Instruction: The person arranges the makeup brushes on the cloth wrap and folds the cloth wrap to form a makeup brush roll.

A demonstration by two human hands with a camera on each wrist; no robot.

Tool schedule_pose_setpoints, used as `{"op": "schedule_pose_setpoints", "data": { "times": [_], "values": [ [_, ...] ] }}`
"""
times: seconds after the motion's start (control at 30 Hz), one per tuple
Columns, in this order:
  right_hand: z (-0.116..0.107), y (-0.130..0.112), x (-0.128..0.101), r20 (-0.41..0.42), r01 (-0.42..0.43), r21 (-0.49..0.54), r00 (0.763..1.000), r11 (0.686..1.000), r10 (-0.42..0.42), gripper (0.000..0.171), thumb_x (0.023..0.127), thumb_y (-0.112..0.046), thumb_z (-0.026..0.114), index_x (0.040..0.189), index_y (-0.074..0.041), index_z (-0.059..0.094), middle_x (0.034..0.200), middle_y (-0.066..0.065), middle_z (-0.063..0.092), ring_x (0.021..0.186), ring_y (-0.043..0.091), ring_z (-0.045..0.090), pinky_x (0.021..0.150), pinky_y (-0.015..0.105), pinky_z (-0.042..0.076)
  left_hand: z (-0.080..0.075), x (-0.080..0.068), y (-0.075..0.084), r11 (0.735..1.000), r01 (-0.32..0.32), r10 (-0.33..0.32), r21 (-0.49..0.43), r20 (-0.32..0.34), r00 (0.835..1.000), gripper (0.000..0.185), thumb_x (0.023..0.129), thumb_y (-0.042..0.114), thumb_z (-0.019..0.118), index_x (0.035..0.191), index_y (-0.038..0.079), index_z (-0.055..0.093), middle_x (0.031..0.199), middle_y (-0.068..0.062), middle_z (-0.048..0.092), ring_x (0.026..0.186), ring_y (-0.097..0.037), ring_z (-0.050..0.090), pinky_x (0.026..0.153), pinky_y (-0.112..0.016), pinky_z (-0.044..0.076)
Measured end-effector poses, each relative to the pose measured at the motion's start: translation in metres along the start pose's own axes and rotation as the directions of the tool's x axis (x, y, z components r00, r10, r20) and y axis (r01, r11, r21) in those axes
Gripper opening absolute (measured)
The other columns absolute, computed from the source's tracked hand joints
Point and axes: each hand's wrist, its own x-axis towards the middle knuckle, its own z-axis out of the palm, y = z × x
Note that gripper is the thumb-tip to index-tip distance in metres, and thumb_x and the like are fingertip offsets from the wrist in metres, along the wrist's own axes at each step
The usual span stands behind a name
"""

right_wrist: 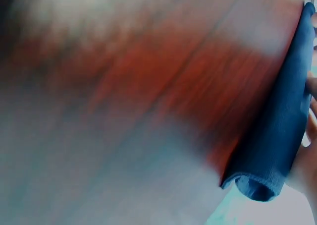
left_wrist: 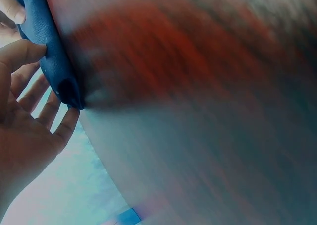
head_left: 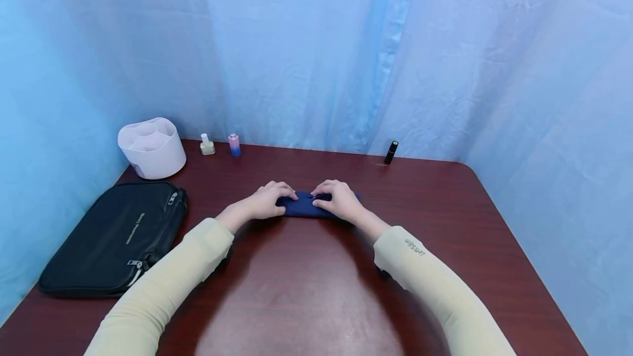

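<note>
I see a dark red-brown table (head_left: 445, 207) walled in by pale blue curtains (head_left: 306, 54). Far left lies a black zip case (head_left: 114, 238) with pale lettering too small for me to read; behind it stand a white divided holder (head_left: 152, 148), two small bottles (head_left: 207, 145) and, further right, a black tube (head_left: 391, 152). At centre, my left hand (head_left: 267, 201) and right hand (head_left: 336, 200) rest curled fingers on a folded navy cloth (head_left: 303, 207), pressing its ends. Its long axis runs left to right. My right sleeve (head_left: 435, 276) reads "Let'sSlim".
</note>
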Motion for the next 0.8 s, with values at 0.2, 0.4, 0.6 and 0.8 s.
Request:
{"op": "schedule_pose_setpoints", "data": {
  "times": [0.2, 0.4, 0.6, 0.8],
  "values": [
    [0.003, -0.005, 0.002, -0.033, 0.019, -0.004, 0.999, 1.0, -0.019, 0.017, 0.086, -0.022, 0.07, 0.101, -0.014, 0.074, 0.102, 0.002, 0.064, 0.098, 0.021, 0.055, 0.086, 0.039, 0.047, 0.0, 0.0, -0.001, 1.0, 0.017, -0.017, 0.014, 0.006, 1.0, 0.037, 0.087, 0.011, 0.059, 0.124, 0.015, 0.061, 0.135, -0.009, 0.049, 0.122, -0.031, 0.04, 0.098, -0.058, 0.032],
    [0.003, 0.003, 0.002, 0.004, 0.086, -0.004, 0.996, 0.996, -0.086, 0.02, 0.088, -0.022, 0.068, 0.107, -0.015, 0.067, 0.101, -0.001, 0.063, 0.095, 0.015, 0.055, 0.087, 0.036, 0.046, 0.001, 0.0, -0.004, 1.0, 0.006, -0.006, 0.007, 0.022, 1.0, 0.041, 0.09, 0.012, 0.06, 0.13, 0.012, 0.056, 0.137, -0.01, 0.048, 0.125, -0.031, 0.04, 0.103, -0.055, 0.032],
    [-0.001, 0.009, -0.001, 0.035, 0.159, 0.005, 0.987, 0.987, -0.159, 0.016, 0.089, -0.021, 0.067, 0.102, -0.016, 0.061, 0.103, 0.0, 0.058, 0.094, 0.015, 0.054, 0.086, 0.033, 0.047, -0.002, -0.003, -0.005, 0.999, 0.019, -0.018, -0.032, 0.037, 0.999, 0.048, 0.09, 0.015, 0.063, 0.136, 0.008, 0.048, 0.14, -0.012, 0.047, 0.129, -0.029, 0.041, 0.108, -0.046, 0.032],
    [-0.002, 0.006, 0.0, 0.026, 0.119, -0.017, 0.993, 0.993, -0.118, 0.013, 0.089, -0.026, 0.066, 0.098, -0.018, 0.067, 0.105, 0.0, 0.054, 0.092, 0.014, 0.055, 0.083, 0.032, 0.049, -0.007, -0.006, -0.002, 0.999, 0.031, -0.029, -0.045, 0.04, 0.999, 0.048, 0.091, 0.015, 0.062, 0.137, 0.008, 0.048, 0.14, -0.014, 0.046, 0.13, -0.03, 0.041, 0.108, -0.047, 0.032]
  ]
}}
